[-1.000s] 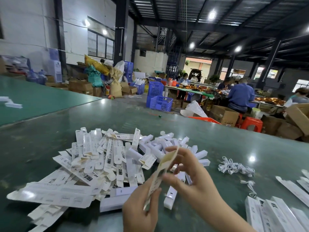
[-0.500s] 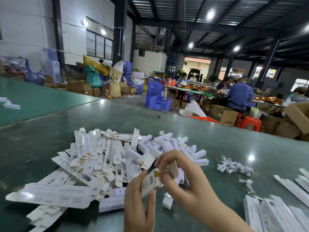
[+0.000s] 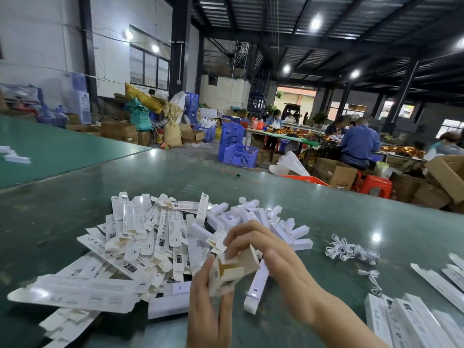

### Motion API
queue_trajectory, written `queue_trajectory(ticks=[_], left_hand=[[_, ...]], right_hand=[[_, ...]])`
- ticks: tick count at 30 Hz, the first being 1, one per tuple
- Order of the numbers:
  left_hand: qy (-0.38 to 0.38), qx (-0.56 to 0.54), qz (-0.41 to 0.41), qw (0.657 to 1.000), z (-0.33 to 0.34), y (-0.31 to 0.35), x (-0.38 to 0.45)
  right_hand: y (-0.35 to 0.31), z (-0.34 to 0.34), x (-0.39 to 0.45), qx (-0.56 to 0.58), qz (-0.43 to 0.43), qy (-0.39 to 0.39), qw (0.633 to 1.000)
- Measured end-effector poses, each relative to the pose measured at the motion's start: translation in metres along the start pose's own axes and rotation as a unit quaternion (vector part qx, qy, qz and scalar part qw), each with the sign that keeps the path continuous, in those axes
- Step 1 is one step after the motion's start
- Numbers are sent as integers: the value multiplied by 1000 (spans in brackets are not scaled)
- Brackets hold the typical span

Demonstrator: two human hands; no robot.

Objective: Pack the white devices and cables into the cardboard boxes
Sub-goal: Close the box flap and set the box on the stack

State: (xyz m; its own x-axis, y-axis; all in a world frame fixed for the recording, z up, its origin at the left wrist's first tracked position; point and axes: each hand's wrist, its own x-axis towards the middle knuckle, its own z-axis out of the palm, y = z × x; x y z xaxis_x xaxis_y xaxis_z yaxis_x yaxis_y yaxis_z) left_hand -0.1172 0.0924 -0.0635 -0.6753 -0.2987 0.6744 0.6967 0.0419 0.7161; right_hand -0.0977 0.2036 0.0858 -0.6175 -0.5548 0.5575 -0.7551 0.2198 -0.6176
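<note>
Since a second ago the flat carton blank I had up on edge between my hands has turned and opened out, and now it sits lower as a small carton (image 3: 232, 270), its brown inside facing me. My left hand (image 3: 208, 305) is underneath, thumb curled up against the near end of it. My right hand (image 3: 273, 257) comes over the top, fingers bent and pinching the far end and its flap. Both hands have hold of that one carton, just above the green table (image 3: 326, 217).

Right below my right palm a long white device (image 3: 256, 287) lies on the table, pointing away from me. Behind my hands more white devices (image 3: 263, 217) lie jumbled, touching one another. Left of them spreads the big heap of flat printed cartons (image 3: 150, 237), with longer flat blanks (image 3: 75, 292) fanned out at the near left edge.

Off to the right, well apart from my hands, a bundle of white cables (image 3: 351, 252) lies on the table, and one loose cable (image 3: 372, 280) just nearer to me. At the bottom right corner I see packed white boxes (image 3: 406, 322) side by side.

Beyond the table edge stand blue crates (image 3: 238, 151), brown cartons on the floor (image 3: 334, 172), a red stool (image 3: 375, 185), and people seated at another table (image 3: 359, 144).
</note>
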Motion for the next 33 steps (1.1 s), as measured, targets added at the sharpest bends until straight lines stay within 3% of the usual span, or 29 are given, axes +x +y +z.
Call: queue_trajectory(ticks=[5,13,18,22,28,33], left_hand=[[25,42,-7,999,1,8,2],[-3,73,8,997,-3,16,8],[-19,67,-1,998,-3,15,9],[-19,-6,-23,1000,-2,27,9],[23,-109,-80,991,-6,54,23],[13,-115,-93,989,-9,78,34]], right_hand=[[-3,7,4,70,65,1,995],[-13,11,11,183,140,-9,973],[-11,11,9,216,154,14,964],[-3,11,6,240,178,1,954],[-5,15,3,256,147,-14,955],[-15,15,-1,261,111,14,959]])
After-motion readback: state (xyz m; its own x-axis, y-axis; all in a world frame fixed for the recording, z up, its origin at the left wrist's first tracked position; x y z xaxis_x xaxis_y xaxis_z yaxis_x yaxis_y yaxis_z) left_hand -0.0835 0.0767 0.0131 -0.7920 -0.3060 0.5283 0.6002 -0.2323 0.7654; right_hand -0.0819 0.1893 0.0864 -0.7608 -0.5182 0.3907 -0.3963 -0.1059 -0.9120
